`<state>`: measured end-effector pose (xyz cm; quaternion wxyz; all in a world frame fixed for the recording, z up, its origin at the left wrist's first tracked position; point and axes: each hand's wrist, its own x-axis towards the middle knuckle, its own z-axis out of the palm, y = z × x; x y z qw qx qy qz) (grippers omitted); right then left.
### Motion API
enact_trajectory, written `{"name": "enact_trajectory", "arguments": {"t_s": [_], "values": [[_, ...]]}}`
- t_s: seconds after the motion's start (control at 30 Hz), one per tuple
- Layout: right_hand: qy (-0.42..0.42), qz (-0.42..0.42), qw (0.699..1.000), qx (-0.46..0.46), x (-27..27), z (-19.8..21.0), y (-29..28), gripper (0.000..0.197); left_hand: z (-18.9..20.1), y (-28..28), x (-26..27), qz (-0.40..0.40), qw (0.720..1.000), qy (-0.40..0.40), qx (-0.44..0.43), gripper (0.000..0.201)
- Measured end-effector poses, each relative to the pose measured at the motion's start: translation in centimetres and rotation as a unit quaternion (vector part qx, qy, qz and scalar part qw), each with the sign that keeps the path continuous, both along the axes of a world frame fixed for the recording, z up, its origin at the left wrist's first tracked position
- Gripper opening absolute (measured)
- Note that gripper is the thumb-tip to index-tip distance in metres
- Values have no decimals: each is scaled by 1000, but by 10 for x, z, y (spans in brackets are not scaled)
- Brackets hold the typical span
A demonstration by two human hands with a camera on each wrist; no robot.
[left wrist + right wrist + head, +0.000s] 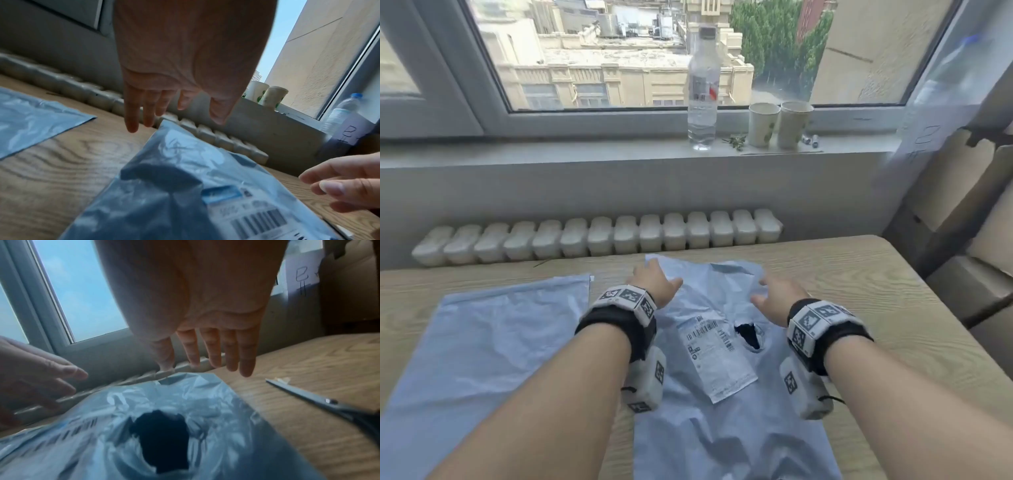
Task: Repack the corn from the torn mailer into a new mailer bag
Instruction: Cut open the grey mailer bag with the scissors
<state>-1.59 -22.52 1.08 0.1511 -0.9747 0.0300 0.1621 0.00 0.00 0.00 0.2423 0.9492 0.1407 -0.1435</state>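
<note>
The torn mailer (pixel 722 377), pale blue plastic with a white shipping label, lies on the wooden table in front of me. A dark ragged hole (pixel 748 337) gapes beside the label, and the hole (pixel 164 439) shows only black inside. No corn can be seen. The new mailer (pixel 482 342) lies flat to the left. My left hand (pixel 654 282) hovers over the torn mailer's far left corner with straight fingers (pixel 131 120). My right hand (pixel 774 298) hovers over its far right part with fingers (pixel 216 356) spread. Neither hand holds anything.
Scissors (pixel 329 404) lie on the table right of the torn mailer. A white radiator (pixel 599 240) runs behind the table's far edge. On the windowsill stand a water bottle (pixel 702 89) and two paper cups (pixel 779 123). Cardboard boxes (pixel 979 240) crowd the right side.
</note>
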Motion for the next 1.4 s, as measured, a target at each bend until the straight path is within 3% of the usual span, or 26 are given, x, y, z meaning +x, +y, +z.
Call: {"name": "enact_trajectory", "arguments": {"t_s": [0.13, 0.37, 0.63, 0.73, 0.83, 0.9, 1.0, 1.07, 1.2, 1.4], "values": [[24, -38, 999, 23, -1, -28, -1, 59, -24, 6, 0, 47, 998, 22, -47, 85], [-20, -87, 992, 85, -7, -52, -5, 71, -46, 13, 0, 63, 995, 7, -77, 76], [-143, -119, 975, 117, -19, -43, -10, 51, -29, 16, -20, 93, 984, -120, -87, 65], [-168, -136, 965, 149, -35, -31, -10, 44, -21, 21, -37, 94, 968, -194, -131, 39], [-184, -133, 956, 188, -51, -25, -5, 56, -15, 23, -59, 134, 945, -213, -211, 10], [-167, -136, 946, 242, -64, -23, -2, 59, -8, 19, -81, 180, 917, -189, -302, 11], [-128, -128, 923, 339, -84, -17, 4, 30, 5, 12, -112, 204, 878, -146, -408, 16], [-116, -119, 918, 359, -95, -13, 5, 27, 12, 6, -127, 225, 865, -135, -427, 9], [-111, -109, 916, 370, -107, -9, 4, 35, 8, 3, -132, 225, 869, -152, -414, 51], [-106, -136, 929, 328, -110, -19, -3, 22, -1, 1, -134, 199, 875, -154, -414, 45]]}}
